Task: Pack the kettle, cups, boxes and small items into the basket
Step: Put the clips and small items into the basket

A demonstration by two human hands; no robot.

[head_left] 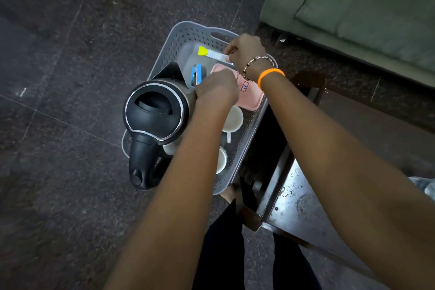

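A grey perforated basket (164, 54) sits on the floor below me. A black and steel kettle (155, 110) stands in its near left part. White cups (234, 117) (221, 160) lie along its right side, partly under my left arm. A pink box (249, 96) with a small label lies in the far right part beside a flat grey box (188, 59). My left hand (216, 87) is curled over the near end of a blue stapler (196, 72) resting on the grey box. My right hand (244, 52) pinches a yellow-capped highlighter (207, 52) over the basket's far end.
A dark low table with a worn metal top (294, 195) stands right against the basket's right side. A green sofa (353, 7) fills the upper right. Dark stone floor (70, 54) lies to the left. My legs in black trousers (223, 254) are below the basket.
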